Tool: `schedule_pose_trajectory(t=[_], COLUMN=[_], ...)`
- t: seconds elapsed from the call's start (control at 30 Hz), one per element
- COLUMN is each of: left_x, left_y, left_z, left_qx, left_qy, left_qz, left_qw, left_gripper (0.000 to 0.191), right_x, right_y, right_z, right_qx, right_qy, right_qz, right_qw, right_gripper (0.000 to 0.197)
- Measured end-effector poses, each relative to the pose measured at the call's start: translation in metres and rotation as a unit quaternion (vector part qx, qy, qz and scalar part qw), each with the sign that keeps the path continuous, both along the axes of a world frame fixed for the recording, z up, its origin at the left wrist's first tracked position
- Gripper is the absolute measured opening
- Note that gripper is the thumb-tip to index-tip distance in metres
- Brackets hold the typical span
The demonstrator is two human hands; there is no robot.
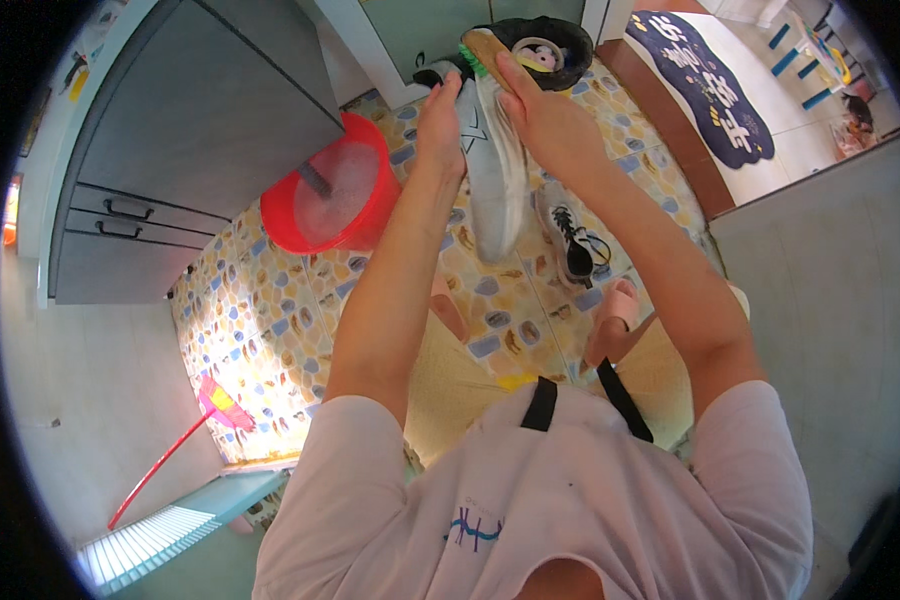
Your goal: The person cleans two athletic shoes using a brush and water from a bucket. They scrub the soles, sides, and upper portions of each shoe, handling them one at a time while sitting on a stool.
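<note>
My left hand (441,131) grips a white and grey sneaker (487,172) near its upper end and holds it up lengthwise, its pale sole edge turned to the right. In my right hand (559,131) is a wooden scrubbing brush (484,45) with green bristles. The bristles sit at the sneaker's far end; whether they touch it I cannot tell. On the tiled floor, below my right forearm, lies another sneaker (570,232) with black laces. To the left of my left forearm stands a red plastic basin (375,180) of sudsy water, with a dark grey object (315,180) in it.
A black bin (581,56) with a roll inside stands beyond my hands. Grey cabinets (195,112) flank the basin. A pink broom (225,405) leans at lower left. On the right, a raised brown threshold (667,135) leads to a dark mat (705,82) bearing writing.
</note>
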State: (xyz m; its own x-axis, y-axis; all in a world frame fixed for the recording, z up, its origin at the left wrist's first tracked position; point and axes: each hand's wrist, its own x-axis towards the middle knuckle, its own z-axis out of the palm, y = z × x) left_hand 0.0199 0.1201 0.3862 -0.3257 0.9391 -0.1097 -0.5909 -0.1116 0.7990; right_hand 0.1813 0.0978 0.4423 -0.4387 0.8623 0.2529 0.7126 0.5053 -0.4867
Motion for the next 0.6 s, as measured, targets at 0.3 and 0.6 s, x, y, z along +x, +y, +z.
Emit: schedule_pose_trajectory(t=[0.3,0.6], left_x=[-0.001,-0.02], left_y=[0.003,-0.001], left_z=[0.003,0.0], left_qx=[0.002,-0.007], left_qy=[-0.041,0.015], left_qz=[-0.009,0.09], left_qw=[0.999,0.996], left_gripper=[0.032,0.038], right_x=[0.012,0.032], right_y=[-0.01,-0.072], right_z=[-0.014,-0.027], right_qx=[0.062,-0.025], right_qy=[-0.016,-0.009], right_qz=[-0.011,0.088], right_qw=[0.998,0.996], right_gripper=[0.051,0.046])
